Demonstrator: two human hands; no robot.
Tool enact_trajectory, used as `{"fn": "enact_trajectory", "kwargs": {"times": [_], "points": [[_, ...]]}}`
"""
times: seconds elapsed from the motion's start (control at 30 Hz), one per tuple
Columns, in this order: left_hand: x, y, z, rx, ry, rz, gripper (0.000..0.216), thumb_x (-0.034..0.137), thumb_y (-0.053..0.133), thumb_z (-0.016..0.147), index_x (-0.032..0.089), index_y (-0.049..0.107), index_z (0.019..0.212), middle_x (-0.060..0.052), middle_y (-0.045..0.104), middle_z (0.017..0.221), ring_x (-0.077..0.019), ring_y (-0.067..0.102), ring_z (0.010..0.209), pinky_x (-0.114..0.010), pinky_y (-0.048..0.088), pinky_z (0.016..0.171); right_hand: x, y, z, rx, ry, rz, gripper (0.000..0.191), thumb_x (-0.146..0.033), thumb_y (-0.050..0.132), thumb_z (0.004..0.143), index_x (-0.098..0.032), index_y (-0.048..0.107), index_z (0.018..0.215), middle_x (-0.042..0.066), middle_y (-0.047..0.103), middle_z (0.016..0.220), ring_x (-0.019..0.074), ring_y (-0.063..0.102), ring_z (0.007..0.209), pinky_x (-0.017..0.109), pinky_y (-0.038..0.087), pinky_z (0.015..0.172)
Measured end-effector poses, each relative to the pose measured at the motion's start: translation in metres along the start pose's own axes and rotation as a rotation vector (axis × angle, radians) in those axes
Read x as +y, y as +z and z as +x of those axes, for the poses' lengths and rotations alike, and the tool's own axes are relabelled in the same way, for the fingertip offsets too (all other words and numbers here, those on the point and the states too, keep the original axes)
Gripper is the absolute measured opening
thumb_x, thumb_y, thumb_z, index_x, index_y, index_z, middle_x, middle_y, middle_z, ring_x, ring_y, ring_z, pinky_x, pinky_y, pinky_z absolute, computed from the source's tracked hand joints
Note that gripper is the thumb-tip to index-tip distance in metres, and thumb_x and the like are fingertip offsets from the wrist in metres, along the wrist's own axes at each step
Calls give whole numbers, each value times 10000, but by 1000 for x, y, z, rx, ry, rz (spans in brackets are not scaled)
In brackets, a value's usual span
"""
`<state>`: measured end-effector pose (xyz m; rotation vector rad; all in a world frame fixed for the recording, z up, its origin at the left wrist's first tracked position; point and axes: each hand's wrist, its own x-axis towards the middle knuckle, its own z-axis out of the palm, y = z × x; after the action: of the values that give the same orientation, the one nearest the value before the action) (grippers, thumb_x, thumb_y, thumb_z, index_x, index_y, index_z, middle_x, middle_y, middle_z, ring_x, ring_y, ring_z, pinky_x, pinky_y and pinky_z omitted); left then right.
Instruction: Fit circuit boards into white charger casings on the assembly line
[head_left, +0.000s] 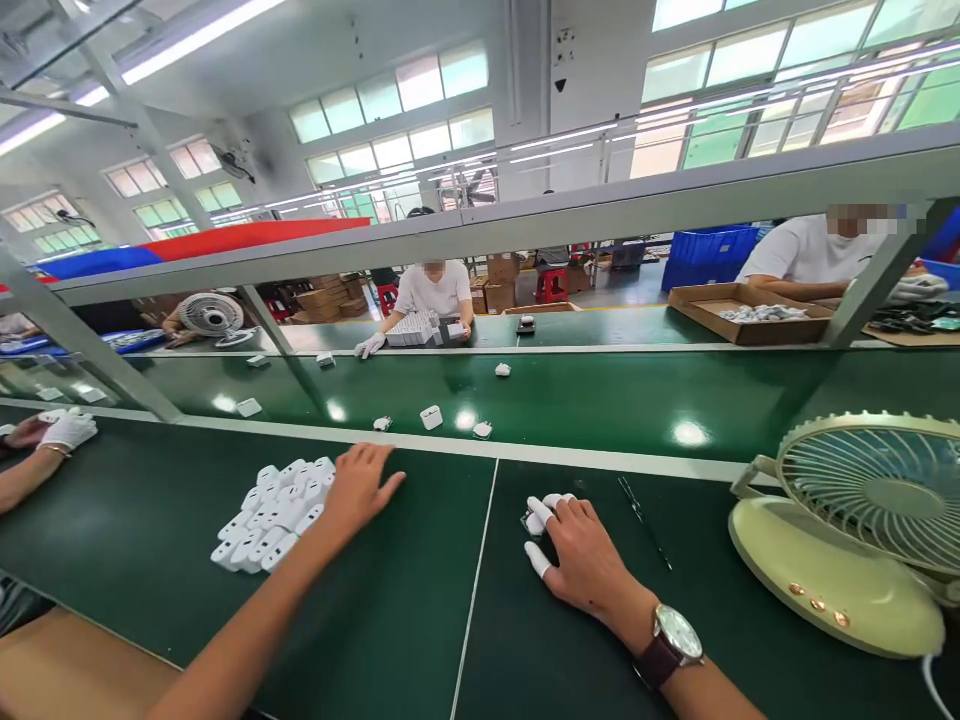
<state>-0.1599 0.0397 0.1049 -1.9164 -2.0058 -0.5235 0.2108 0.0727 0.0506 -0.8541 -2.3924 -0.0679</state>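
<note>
We spread our left hand beside a cluster of white cases on the dark green counter. The white-capped fingers of our right hand are at a small part; we cannot tell whether they grip it. To its right we have dark tweezers and a pale green fan. Opposite us, 2 people wear white shirts.

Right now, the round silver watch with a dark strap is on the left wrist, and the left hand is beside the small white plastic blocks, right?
Not quite: the head view shows the watch on the wrist of the right hand. The left hand is beside the blocks.
</note>
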Motion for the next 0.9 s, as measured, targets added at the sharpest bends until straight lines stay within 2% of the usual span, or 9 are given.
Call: {"fn": "enact_trajectory", "kwargs": {"times": [0.07, 0.17, 0.27, 0.37, 0.43, 0.53, 0.63, 0.73, 0.9], "points": [[-32, -8, -4, 19, -107, 53, 302, 316, 637, 837, 174, 682, 1100, -188, 739, 1053, -430, 610, 1129, -583, 494, 951, 0, 0, 0, -22, -7, 19, 394, -120, 608, 853, -127, 636, 1246, 142, 664, 1045, 307, 602, 935, 464, 526, 847], [-59, -13, -13, 6, -185, 83, 251, 269, 627, 792, 183, 698, 1016, -169, 741, 936, -434, 617, 1071, -596, 496, 915, 0, 1, 0, 5, 17, 60, 430, -137, 630, 865, -118, 607, 1294, 141, 668, 1060, 308, 598, 938, 465, 530, 846], [-65, -10, -17, -9, -197, 67, 238, 204, 586, 782, 178, 712, 982, -170, 742, 939, -423, 632, 1023, -586, 509, 880, 0, 3, -1, 29, 63, 56, 310, -168, 655, 895, -130, 650, 1203, 140, 669, 1014, 314, 592, 897, 475, 535, 805], [-56, -4, -11, -22, -154, 16, 271, 202, 563, 806, 177, 715, 1029, -161, 743, 1011, -382, 645, 999, -549, 523, 905, 1, 4, -1, 30, 82, 73, 233, -158, 663, 927, -167, 665, 1159, 111, 679, 990, 285, 604, 880, 436, 539, 795], [-40, -1, -4, -27, -105, -67, 308, 258, 580, 833, 194, 699, 1110, -127, 734, 1050, -333, 654, 990, -486, 545, 913, 3, 5, 0, 30, 91, 94, 188, -185, 690, 945, -193, 677, 1133, 85, 686, 965, 257, 616, 863, 397, 539, 780], [6, 2, 4, -13, -25, -369, 388, 351, 596, 872, 227, 647, 1235, -66, 687, 1021, -258, 662, 924, -386, 580, 833, 6, 6, 0, 26, 101, 116, 147, -209, 743, 935, -222, 703, 1076, 58, 694, 930, 231, 630, 834, 366, 534, 752], [64, 6, 2, -52, 82, -650, 420, 331, 600, 889, 251, 621, 1301, -38, 616, 978, -207, 641, 864, -319, 574, 749, 8, 7, -1, 26, 108, 114, 230, -230, 788, 908, -212, 699, 1119, 68, 702, 961, 243, 639, 850, 382, 542, 760], [112, 19, -5, -157, 179, -764, 398, 270, 586, 885, 257, 638, 1280, -29, 580, 923, -190, 604, 795, -303, 545, 684, 9, 5, -3, 16, 98, 99, 370, -289, 814, 892, -194, 665, 1218, 96, 700, 1010, 268, 643, 888, 415, 552, 785], [139, 49, -15, -159, 128, -779, 286, 275, 615, 861, 239, 607, 1145, -24, 620, 941, -200, 625, 828, -346, 552, 772, 9, 0, -3, -38, 64, 72, 259, -336, 803, 901, -206, 696, 1098, 110, 684, 1038, 276, 627, 922, 423, 545, 812]]}}
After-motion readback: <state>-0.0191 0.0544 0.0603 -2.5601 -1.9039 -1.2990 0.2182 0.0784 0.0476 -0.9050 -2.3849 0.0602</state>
